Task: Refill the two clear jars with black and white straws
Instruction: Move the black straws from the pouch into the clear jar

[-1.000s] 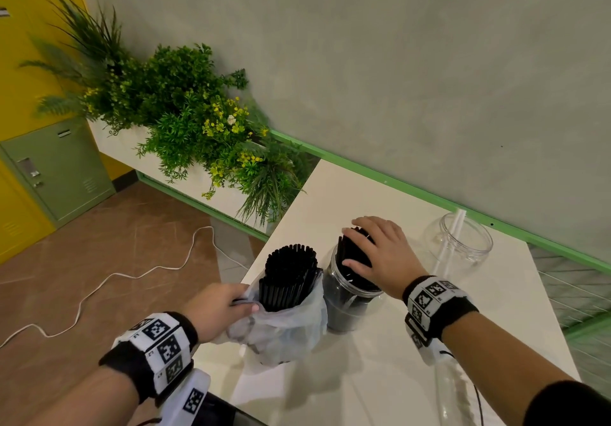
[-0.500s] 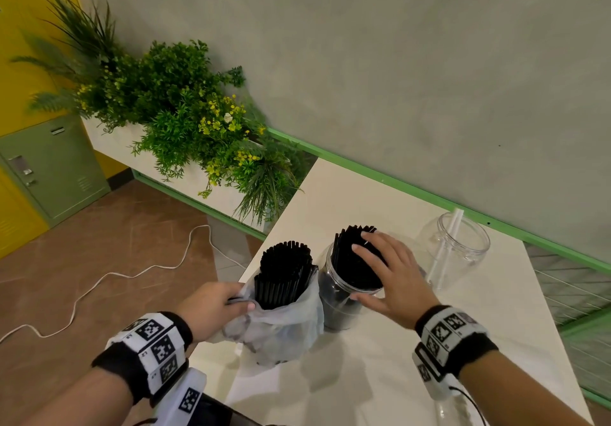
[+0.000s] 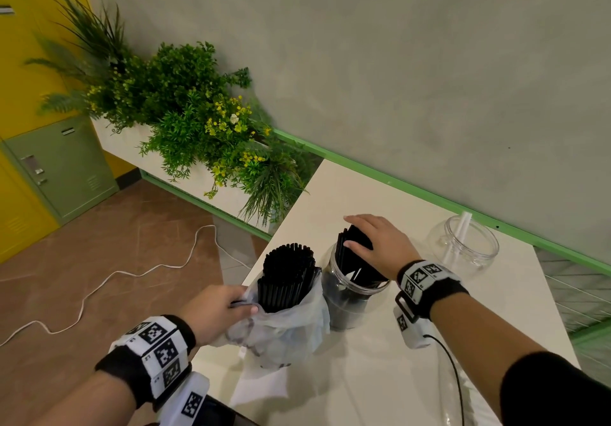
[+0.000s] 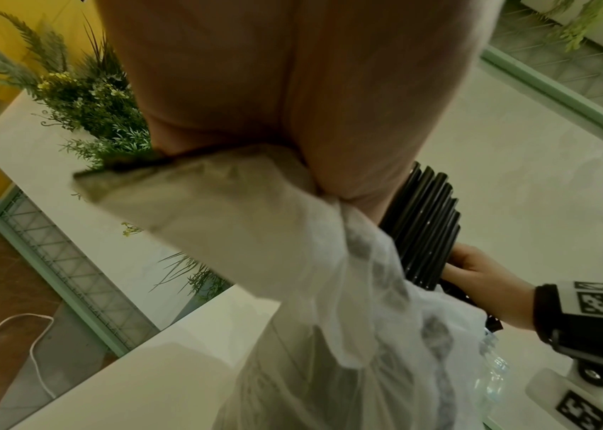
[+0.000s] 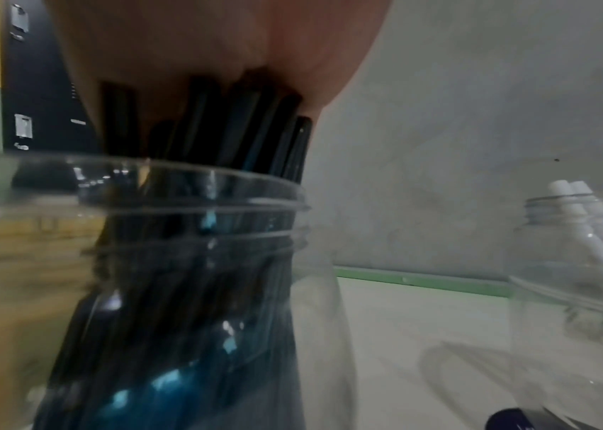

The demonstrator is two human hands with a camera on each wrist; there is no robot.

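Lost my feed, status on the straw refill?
Left hand pinching bag of black straws. Right hand pressing straws into near jar. Far jar nearly empty. Nothing blocking.

Café-like interior — planter (image 3: 185,121), lockers (image 3: 62,167), straw jars (image 3: 463,243) on counter (image 3: 380,376).

Left hand (image 3: 216,311) sits at lower centre-left of the head view, forearm entering from the bottom left corner, marker band on the wrist. Thumb and fingers pinch a fold of thin plastic, thumb on top. Right hand (image 3: 375,245) lies at centre-right, forearm running in from the lower right, black sleeve at the frame edge, marker band on the wrist. Palm faces down, fingers extended and lightly spread.
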